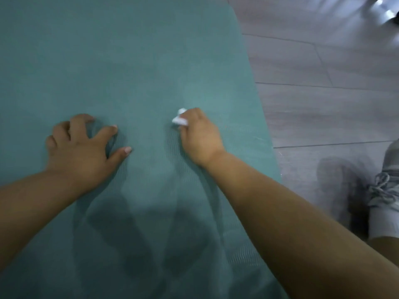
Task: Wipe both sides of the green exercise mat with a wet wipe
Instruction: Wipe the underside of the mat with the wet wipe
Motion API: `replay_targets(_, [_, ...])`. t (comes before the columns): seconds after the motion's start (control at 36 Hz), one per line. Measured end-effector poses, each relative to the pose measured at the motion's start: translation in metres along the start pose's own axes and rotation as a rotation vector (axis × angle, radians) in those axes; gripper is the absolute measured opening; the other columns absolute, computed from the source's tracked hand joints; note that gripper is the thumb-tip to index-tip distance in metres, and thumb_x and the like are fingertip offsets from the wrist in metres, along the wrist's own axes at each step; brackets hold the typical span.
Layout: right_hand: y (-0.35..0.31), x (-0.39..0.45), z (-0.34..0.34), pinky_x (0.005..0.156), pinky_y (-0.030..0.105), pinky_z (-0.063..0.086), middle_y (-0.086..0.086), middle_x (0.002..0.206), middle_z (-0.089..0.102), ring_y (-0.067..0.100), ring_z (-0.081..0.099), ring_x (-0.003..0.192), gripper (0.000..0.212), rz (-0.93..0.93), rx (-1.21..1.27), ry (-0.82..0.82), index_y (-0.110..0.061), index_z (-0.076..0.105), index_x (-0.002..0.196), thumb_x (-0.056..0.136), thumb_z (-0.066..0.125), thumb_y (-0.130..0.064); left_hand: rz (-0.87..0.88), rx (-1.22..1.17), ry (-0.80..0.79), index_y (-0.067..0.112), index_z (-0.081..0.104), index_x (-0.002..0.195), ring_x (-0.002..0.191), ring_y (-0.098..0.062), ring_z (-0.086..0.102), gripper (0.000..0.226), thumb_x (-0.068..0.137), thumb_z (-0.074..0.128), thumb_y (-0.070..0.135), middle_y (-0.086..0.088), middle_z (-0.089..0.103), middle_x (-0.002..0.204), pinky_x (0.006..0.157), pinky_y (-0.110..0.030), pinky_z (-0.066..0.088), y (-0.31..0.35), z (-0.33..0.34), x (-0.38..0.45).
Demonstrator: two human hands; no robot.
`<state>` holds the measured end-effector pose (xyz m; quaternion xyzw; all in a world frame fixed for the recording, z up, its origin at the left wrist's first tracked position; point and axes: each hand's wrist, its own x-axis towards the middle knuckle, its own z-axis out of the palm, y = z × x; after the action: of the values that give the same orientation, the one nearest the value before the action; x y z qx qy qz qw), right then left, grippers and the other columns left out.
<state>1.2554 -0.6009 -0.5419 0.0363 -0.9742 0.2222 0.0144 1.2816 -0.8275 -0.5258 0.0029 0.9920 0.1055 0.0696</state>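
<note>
The green exercise mat (129, 50) lies flat on the floor and fills most of the view. My right hand (199, 135) grips a crumpled white wet wipe (179, 118) and presses it down on the mat right of centre. My left hand (84, 145) rests on the mat to the left, fingers spread with the tips bent onto the surface, holding nothing. Both forearms reach in from the bottom edge. Only a small part of the wipe shows beyond the fingers.
Grey plank flooring (323, 83) runs along the mat's right edge. A grey laced shoe (386, 190) stands on the floor at the right, close to my right arm. Something shiny and blurred sits in the top right corner (386, 9).
</note>
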Motion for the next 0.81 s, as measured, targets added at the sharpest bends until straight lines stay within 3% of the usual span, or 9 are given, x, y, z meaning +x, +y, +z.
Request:
replay_targets(0.11, [0.003,0.000,-0.019,0.087,0.040,0.044,0.013,0.129,0.051,0.035,0.056,0.109,0.033,-0.229,-0.075,-0.151,-0.008,0.054,0.127,0.095,0.049,-0.014,0.064,0.048,-0.111,0.032,0.051,0.130,0.138,-0.039,0.017,0.078,0.071,0.028,0.079,-0.007,0.022,0.153,0.110,-0.052,0.020,-0.002,-0.007,0.006])
replay_targets(0.17, [0.036,0.008,-0.035,0.088,0.037,0.038,0.012,0.133,0.046,0.034,0.052,0.112,0.036,-0.005,-0.177,-0.083,-0.010,0.047,0.131,0.096,0.047,-0.016,0.079,0.097,-0.147,0.031,0.047,0.131,0.139,-0.038,0.018,0.074,0.079,0.029,0.079,-0.005,0.020,0.155,0.110,-0.049,0.021,0.000,-0.011,0.009])
replay_targets(0.25, [0.083,0.017,-0.067,0.090,0.035,0.035,0.016,0.133,0.041,0.034,0.046,0.118,0.033,0.555,-0.139,0.150,-0.002,0.043,0.127,0.095,0.045,-0.010,0.071,0.190,-0.209,0.032,0.039,0.132,0.139,-0.039,0.018,0.065,0.083,0.029,0.072,-0.005,0.014,0.157,0.110,-0.045,0.022,0.008,-0.015,0.013])
replay_targets(0.33, [0.091,0.027,-0.069,0.096,0.037,0.036,0.020,0.133,0.040,0.035,0.044,0.120,0.033,0.770,-0.103,0.204,0.004,0.040,0.124,0.094,0.045,-0.008,0.065,0.243,-0.266,0.030,0.033,0.132,0.137,-0.042,0.022,0.063,0.084,0.027,0.072,-0.007,0.015,0.155,0.108,-0.045,0.028,0.014,-0.019,0.018])
replay_targets(0.42, [0.063,0.039,-0.043,0.097,0.033,0.034,0.017,0.133,0.041,0.033,0.047,0.118,0.030,0.594,-0.124,0.170,0.001,0.043,0.123,0.094,0.042,-0.005,0.080,0.277,-0.276,0.029,0.028,0.135,0.133,-0.041,0.030,0.067,0.084,0.028,0.072,-0.007,0.024,0.149,0.104,-0.044,0.035,0.015,-0.024,0.021])
replay_targets(0.53, [0.009,0.049,-0.013,0.097,0.027,0.031,0.011,0.133,0.046,0.027,0.048,0.119,0.032,0.110,-0.092,0.005,-0.008,0.052,0.126,0.094,0.045,-0.009,0.104,0.301,-0.252,0.027,0.017,0.143,0.127,-0.034,0.039,0.078,0.082,0.026,0.074,-0.002,0.031,0.144,0.100,-0.040,0.040,0.012,-0.026,0.024])
replay_targets(0.67, [-0.005,0.041,-0.016,0.089,0.033,0.038,0.012,0.130,0.048,0.034,0.052,0.112,0.031,-0.219,-0.100,-0.206,-0.009,0.053,0.123,0.093,0.046,-0.007,0.129,0.302,-0.261,0.030,0.012,0.149,0.137,-0.031,0.029,0.080,0.083,0.022,0.074,0.002,0.016,0.156,0.110,-0.040,0.033,0.000,-0.026,0.021])
replay_targets(0.72, [0.030,0.041,-0.030,0.091,0.033,0.035,0.012,0.131,0.048,0.033,0.052,0.113,0.034,-0.078,-0.177,-0.173,-0.011,0.048,0.129,0.095,0.046,-0.011,0.140,0.279,-0.255,0.033,0.007,0.150,0.142,-0.030,0.021,0.081,0.082,0.016,0.075,0.004,0.006,0.159,0.114,-0.039,0.027,-0.007,-0.024,0.015])
replay_targets(0.81, [0.083,0.041,-0.062,0.098,0.032,0.037,0.016,0.131,0.050,0.031,0.051,0.117,0.031,0.449,-0.180,0.063,-0.003,0.048,0.126,0.095,0.046,-0.009,0.131,0.214,-0.257,0.034,0.002,0.151,0.145,-0.028,0.010,0.094,0.070,-0.008,0.083,0.006,-0.001,0.159,0.115,-0.038,0.017,-0.011,-0.019,0.006])
